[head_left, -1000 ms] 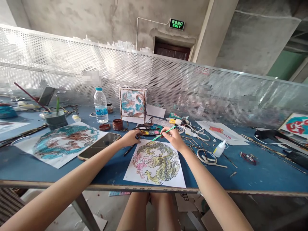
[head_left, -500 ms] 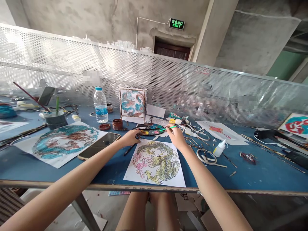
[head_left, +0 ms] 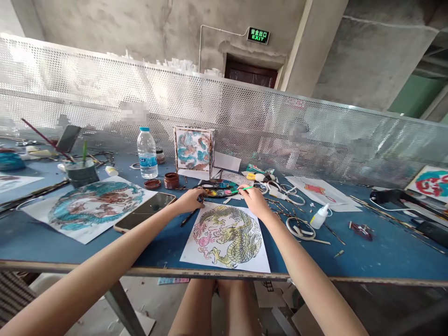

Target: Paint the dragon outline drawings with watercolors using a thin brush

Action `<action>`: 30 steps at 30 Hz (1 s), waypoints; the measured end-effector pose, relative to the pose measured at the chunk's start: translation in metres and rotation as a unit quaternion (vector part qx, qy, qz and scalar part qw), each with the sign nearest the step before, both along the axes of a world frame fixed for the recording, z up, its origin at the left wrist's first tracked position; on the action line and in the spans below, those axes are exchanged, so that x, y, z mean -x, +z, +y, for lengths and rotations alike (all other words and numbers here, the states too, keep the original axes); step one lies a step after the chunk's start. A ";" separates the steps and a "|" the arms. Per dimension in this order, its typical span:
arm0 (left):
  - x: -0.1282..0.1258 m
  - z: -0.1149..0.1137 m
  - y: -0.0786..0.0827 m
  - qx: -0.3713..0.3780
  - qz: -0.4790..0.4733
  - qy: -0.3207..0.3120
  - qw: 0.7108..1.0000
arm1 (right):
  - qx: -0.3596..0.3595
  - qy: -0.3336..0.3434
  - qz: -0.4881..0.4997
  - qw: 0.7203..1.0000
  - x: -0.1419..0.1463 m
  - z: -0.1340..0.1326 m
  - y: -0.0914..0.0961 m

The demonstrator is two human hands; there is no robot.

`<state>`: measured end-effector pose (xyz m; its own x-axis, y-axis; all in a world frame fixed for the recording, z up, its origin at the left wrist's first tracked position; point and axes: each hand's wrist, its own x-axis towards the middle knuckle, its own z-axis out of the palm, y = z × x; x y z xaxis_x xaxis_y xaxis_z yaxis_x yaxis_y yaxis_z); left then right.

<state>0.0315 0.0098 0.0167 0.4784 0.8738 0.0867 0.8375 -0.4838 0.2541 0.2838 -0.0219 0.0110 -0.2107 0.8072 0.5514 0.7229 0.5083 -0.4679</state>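
The green brush (head_left: 247, 188) is over the near right part of the paint palette (head_left: 220, 192), pinched in the fingers of the right hand (head_left: 254, 201); whether its tip touches paint I cannot tell. The left hand (head_left: 190, 200) lies at the palette's left end with fingers bent, and I cannot tell whether it grips the edge. Just in front of the palette, between the forearms, a sheet with a dragon drawing (head_left: 227, 238) lies flat on the blue desk (head_left: 381, 261), coloured mostly yellow, with pink at its left side. Left of it are a phone (head_left: 145, 213) lying flat and, partly beneath that, a teal and brown dragon picture (head_left: 94, 207). Behind the left hand stand an open brown jar (head_left: 171, 181), its lid (head_left: 152, 185) beside it, a water bottle (head_left: 147, 161) and a box-shaped frame (head_left: 194, 151) bearing another teal and brown picture. To the right, a white squeeze bottle (head_left: 319, 217) stands near a coiled pale strip (head_left: 299, 231). A perforated metal screen (head_left: 241, 121) runs along the back.
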 end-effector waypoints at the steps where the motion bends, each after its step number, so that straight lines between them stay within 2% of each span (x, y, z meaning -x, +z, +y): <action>1: 0.000 0.000 0.000 -0.002 0.000 0.000 1.000 | -0.001 0.000 0.002 1.000 0.000 0.000 0.000; 18: 0.001 0.001 -0.001 -0.008 0.001 -0.010 1.000 | -0.003 -0.005 0.013 1.000 0.000 -0.003 0.005; 30: 0.000 0.002 -0.002 -0.007 0.002 -0.006 1.000 | -0.002 -0.003 0.010 1.000 0.000 0.001 0.000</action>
<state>0.0313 0.0118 0.0150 0.4891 0.8669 0.0969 0.8325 -0.4970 0.2449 0.2839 -0.0212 0.0108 -0.1949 0.8059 0.5590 0.7158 0.5065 -0.4807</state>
